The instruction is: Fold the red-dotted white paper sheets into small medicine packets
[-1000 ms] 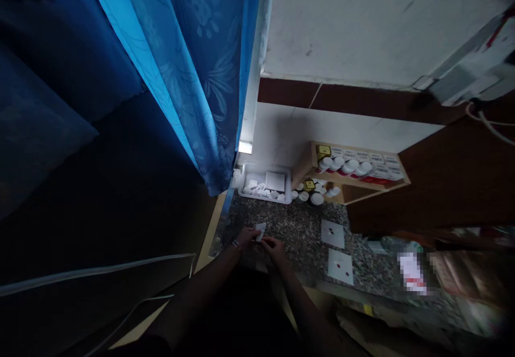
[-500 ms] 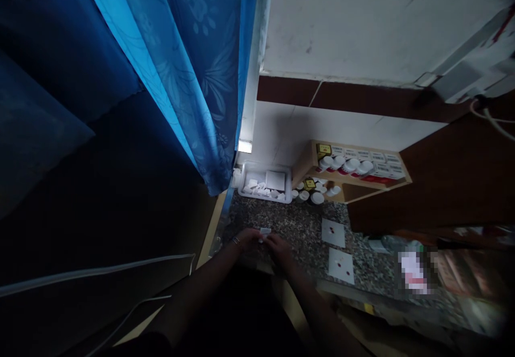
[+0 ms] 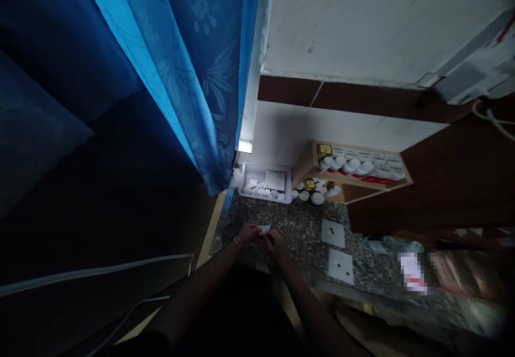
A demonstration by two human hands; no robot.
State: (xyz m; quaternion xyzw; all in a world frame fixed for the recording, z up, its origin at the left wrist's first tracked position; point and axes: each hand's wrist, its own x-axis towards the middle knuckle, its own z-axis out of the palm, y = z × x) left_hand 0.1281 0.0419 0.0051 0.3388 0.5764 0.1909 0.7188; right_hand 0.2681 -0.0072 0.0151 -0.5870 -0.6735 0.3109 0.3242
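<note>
A small folded white paper (image 3: 264,229) is between my two hands, just above the speckled stone counter (image 3: 300,233). My left hand (image 3: 248,233) pinches its left end; a bracelet or watch is on that wrist. The fingers of my right hand (image 3: 276,243) are closed on its right side. To the right on the counter lie two flat white paper squares, an upper one (image 3: 326,226) and a lower one (image 3: 345,257), each with several small dark red and brown pieces that look like pills. Whatever the folded paper holds is hidden.
Behind my hands stands a clear plastic tray (image 3: 288,199) with small white folded packets (image 3: 263,190) and a white paper stack (image 3: 276,180). Beside it, a wooden shelf (image 3: 349,200) carries white-capped bottles (image 3: 351,165) and boxes. A blue curtain (image 3: 213,78) hangs left.
The paper has become narrower and flatter between my fingers as it is folded. My right hand has shifted slightly; the left hand stays almost in place.
</note>
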